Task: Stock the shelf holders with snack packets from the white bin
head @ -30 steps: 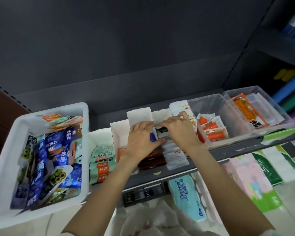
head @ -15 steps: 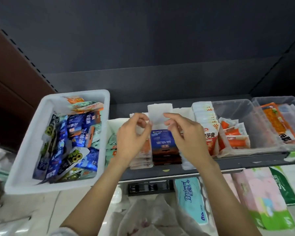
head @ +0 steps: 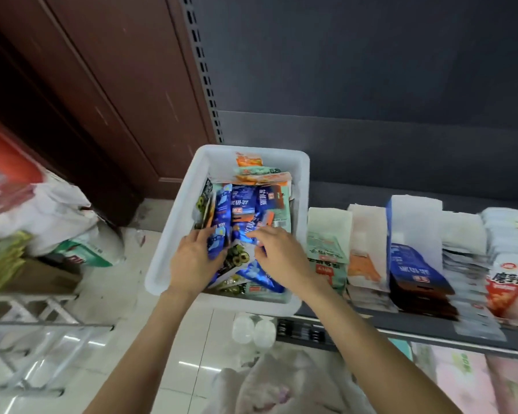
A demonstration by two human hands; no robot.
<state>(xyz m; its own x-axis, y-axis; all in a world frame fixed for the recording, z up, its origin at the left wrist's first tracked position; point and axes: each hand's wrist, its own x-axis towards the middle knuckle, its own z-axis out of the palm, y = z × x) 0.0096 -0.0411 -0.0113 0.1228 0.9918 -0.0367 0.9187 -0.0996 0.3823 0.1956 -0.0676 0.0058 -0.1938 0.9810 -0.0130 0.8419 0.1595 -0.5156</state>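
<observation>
Nearest lies glossy pale floor tile (head: 189, 348). Above it both hands reach into the white bin (head: 174, 234) on the dark shelf (head: 431, 327) — the left hand (head: 192, 261) grips blue snack packets (head: 222, 231), while the right hand (head: 281, 255) rests on the pile, fingers loosely bent. White holders (head: 413, 222) stand to the right; behind rise grey backing and brown panelling (head: 87, 85).

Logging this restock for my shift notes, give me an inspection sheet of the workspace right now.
Surface: dark metal shelf, holders in a row.
Job's things: white plastic bin of mixed packets; blue foil snack packets on top; white card shelf holders partly filled.
Clutter: white plastic bags on the floor.
Grips: left hand and right hand among the bin's packets; grasp unclear.
Cables: nothing seen.
Surroundings: brown wooden panel, pale tiled floor.
</observation>
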